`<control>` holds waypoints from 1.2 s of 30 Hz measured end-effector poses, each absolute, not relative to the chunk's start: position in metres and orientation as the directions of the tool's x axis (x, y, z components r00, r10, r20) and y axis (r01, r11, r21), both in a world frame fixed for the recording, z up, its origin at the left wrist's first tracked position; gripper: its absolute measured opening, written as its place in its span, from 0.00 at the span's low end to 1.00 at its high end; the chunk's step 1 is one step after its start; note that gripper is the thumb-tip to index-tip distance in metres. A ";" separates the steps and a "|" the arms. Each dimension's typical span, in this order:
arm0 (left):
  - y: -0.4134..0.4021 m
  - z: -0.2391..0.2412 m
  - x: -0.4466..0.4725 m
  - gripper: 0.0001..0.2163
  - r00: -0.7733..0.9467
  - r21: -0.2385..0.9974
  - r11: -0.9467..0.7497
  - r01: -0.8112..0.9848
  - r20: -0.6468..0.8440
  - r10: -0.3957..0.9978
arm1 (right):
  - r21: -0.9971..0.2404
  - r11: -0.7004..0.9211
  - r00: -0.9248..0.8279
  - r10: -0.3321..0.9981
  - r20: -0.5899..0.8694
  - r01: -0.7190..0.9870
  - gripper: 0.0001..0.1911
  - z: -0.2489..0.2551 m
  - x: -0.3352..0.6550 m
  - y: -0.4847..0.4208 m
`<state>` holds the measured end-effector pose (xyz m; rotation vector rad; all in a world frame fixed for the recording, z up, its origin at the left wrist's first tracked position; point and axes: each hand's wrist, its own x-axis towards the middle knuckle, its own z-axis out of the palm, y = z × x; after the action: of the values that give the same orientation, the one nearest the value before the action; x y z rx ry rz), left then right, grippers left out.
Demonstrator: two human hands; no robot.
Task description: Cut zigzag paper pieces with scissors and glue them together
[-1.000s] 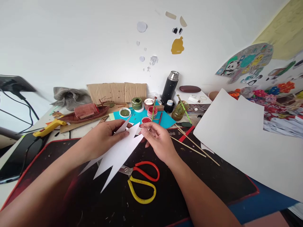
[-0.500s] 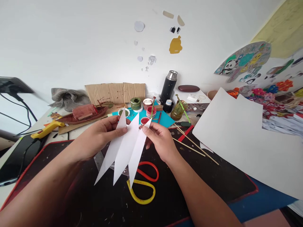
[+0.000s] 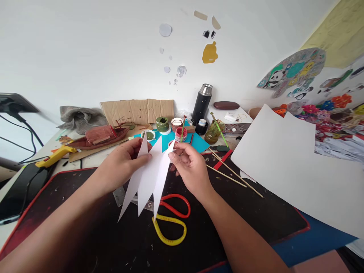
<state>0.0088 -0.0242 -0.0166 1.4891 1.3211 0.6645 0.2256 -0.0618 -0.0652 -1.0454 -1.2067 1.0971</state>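
Note:
A white paper (image 3: 149, 178), pleated into several pointed panels, is held up over the dark mat. My left hand (image 3: 125, 161) pinches its left panel, thumb in front and fingers behind. On the opposite side, my right hand (image 3: 190, 165) grips the upper edge of the right panel between thumb and fingers. Below the paper lie scissors (image 3: 170, 230) with one red and one yellow handle; the paper's tips partly cover their blades. A clear ruler-like strip (image 3: 119, 196) shows beside the blades.
Paint jars (image 3: 162, 125) with brushes stand on blue paper (image 3: 199, 143) behind my hands. To the right lie wooden sticks (image 3: 239, 178) and large white sheets (image 3: 273, 167). At left are a red model boat (image 3: 99, 136) and a yellow glue gun (image 3: 55, 157). A black flask (image 3: 201, 104) stands by the wall.
The pleats have drawn closer together, and the paper's right edge has shifted slightly left. Both hands keep hold of it. The scissors stay where they were.

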 end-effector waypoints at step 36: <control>-0.033 -0.007 0.015 0.25 0.270 0.884 0.085 0.459 -0.230 0.935 | -0.895 0.317 0.028 0.939 0.342 0.314 0.10 -0.065 0.223 -0.069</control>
<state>0.0146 -0.0326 -0.0071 1.5339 1.3442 0.5941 0.2226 -0.0692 -0.0650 -1.1997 -1.5081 0.7306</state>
